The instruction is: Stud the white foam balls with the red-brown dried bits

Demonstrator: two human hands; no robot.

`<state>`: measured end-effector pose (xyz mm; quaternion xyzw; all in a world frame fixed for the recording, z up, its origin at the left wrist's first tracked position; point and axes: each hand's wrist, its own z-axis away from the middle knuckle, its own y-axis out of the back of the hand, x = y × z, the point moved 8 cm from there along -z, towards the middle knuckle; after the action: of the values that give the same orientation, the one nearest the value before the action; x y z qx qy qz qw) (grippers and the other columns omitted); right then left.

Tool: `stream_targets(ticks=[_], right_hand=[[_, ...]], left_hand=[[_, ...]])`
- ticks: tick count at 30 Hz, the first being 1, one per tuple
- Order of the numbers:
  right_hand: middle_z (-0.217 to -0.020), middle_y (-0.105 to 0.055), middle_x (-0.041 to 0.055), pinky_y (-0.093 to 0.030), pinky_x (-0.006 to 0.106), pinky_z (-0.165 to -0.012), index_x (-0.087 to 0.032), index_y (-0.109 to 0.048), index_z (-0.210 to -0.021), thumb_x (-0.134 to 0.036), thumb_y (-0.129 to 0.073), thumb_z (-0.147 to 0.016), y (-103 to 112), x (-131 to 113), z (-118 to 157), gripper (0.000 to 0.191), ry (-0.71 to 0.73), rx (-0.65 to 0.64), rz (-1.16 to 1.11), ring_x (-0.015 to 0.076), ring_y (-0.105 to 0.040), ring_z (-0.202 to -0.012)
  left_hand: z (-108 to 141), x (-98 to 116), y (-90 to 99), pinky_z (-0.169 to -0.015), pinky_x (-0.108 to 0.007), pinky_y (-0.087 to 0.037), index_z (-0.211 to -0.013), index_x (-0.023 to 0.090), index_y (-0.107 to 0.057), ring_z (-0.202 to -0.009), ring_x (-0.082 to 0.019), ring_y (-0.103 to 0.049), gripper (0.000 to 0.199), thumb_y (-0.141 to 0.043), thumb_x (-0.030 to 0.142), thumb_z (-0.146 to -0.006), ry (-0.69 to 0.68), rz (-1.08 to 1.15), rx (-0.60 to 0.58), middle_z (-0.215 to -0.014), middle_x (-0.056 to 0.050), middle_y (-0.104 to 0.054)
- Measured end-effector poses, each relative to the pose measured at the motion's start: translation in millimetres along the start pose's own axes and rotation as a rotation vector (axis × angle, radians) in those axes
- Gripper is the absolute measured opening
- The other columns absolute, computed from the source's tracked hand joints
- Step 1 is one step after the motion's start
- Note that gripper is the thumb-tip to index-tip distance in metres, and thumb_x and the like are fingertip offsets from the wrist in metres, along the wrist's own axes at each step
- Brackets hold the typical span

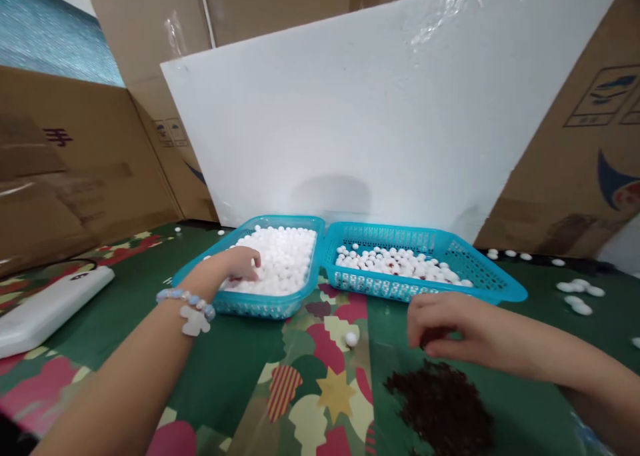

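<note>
My left hand [241, 264], a beaded bracelet [187, 306] on its wrist, reaches into the left blue basket [265, 304]. Its bent fingers touch the small white balls [285, 259] there; whatever lies between the fingertips is hidden. On the right, my right hand [440, 323] hovers over a loose heap of dark brown shreds [443, 409]. Its fingers are curled together, with a bit of dark brown stuff showing between them. A single white ball [351, 339] lies on the patterned cloth between both hands.
Behind my right hand stands a second blue basket [487, 283], holding white balls, some with brown specks. Several white pieces [580, 287] lie at the far right. A white device [55, 309] rests at left. A white board [345, 123] and cardboard boxes [75, 169] enclose the table.
</note>
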<state>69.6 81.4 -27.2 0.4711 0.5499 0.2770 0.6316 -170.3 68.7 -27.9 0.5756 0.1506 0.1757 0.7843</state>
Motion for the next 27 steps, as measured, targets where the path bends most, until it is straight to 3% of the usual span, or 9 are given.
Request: stream_targets(ticks=[5, 8, 11, 15, 20, 23, 27], right_hand=[[-0.063, -0.049, 0.0021, -0.037, 0.02, -0.048, -0.018, -0.055, -0.059, -0.006, -0.042, -0.065, 2.8, 0.4, -1.5, 0.019, -0.008, 0.008, -0.03, 0.0097, -0.047, -0.056], [-0.064, -0.05, 0.0029, -0.038, 0.02, -0.048, -0.018, -0.054, -0.058, -0.008, -0.041, -0.066, 6.8, 0.4, -0.3, 0.018, -0.006, 0.052, -0.073, 0.0099, -0.048, -0.056], [-0.064, -0.052, 0.0027, -0.038, 0.02, -0.048, -0.019, -0.054, -0.058, -0.011, -0.04, -0.067, 12.0, -0.3, 2.1, 0.018, 0.012, 0.109, -0.094, 0.0096, -0.048, -0.056], [-0.059, -0.053, 0.001, -0.038, 0.02, -0.047, -0.019, -0.054, -0.057, -0.012, -0.043, -0.065, 24.0, -2.8, 3.4, 0.016, 0.009, 0.239, -0.11, 0.0094, -0.048, -0.055], [-0.06, -0.053, -0.0008, -0.042, 0.019, -0.046, -0.019, -0.051, -0.067, -0.01, -0.045, -0.062, 36.7, -6.8, 4.8, 0.011, -0.006, 0.447, -0.488, 0.0081, -0.051, -0.054], [-0.058, -0.051, -0.0035, -0.045, 0.017, -0.049, -0.019, -0.048, -0.074, -0.007, -0.047, -0.06, 42.1, -15.3, 8.0, 0.019, 0.12, 0.581, -0.777, 0.0061, -0.051, -0.053], [-0.06, -0.05, -0.0048, -0.045, 0.015, -0.053, -0.02, -0.047, -0.075, -0.004, -0.047, -0.06, 47.7, -29.7, 13.7, 0.022, 0.329, 0.709, -0.834, 0.004, -0.051, -0.055]], left_hand=[[1.0, 1.2, -7.6, -0.057, -0.029, -0.042, -0.08, 0.011, -0.048, -0.065, -0.012, -0.05, 0.018, -0.041, 0.025, -0.072, 0.001, 0.002, -0.026, -0.077, -0.002, -0.051], [-2.2, 2.4, -6.1, -0.059, -0.03, -0.041, -0.078, 0.011, -0.049, -0.067, -0.012, -0.05, 0.018, -0.041, 0.025, -0.071, -0.025, 0.028, 0.022, -0.078, -0.002, -0.052], [-2.5, 3.1, 4.8, -0.062, -0.032, -0.04, -0.074, 0.011, -0.049, -0.069, -0.013, -0.049, 0.015, -0.043, 0.024, -0.07, -0.071, 0.098, 0.14, -0.077, -0.002, -0.051], [16.1, 12.4, 37.2, -0.067, -0.031, -0.038, -0.073, 0.013, -0.046, -0.075, -0.015, -0.047, 0.01, -0.046, 0.021, -0.065, -0.181, 0.304, 0.396, -0.078, -0.003, -0.049], [53.9, 55.2, 55.5, -0.059, -0.022, -0.042, -0.079, 0.02, -0.038, -0.073, -0.012, -0.049, 0.018, -0.042, 0.03, -0.064, -0.454, 0.672, 0.537, -0.083, 0.0, -0.047], [74.6, 90.9, 48.6, -0.054, -0.018, -0.042, -0.07, 0.02, -0.041, -0.067, -0.01, -0.05, 0.016, -0.051, 0.023, -0.058, -0.733, 1.029, 0.458, -0.073, 0.003, -0.048], [91.4, 127.9, 30.2, -0.046, -0.014, -0.041, -0.064, 0.022, -0.048, -0.057, -0.007, -0.049, 0.015, -0.056, 0.013, -0.054, -0.954, 1.292, 0.232, -0.063, 0.006, -0.049]])
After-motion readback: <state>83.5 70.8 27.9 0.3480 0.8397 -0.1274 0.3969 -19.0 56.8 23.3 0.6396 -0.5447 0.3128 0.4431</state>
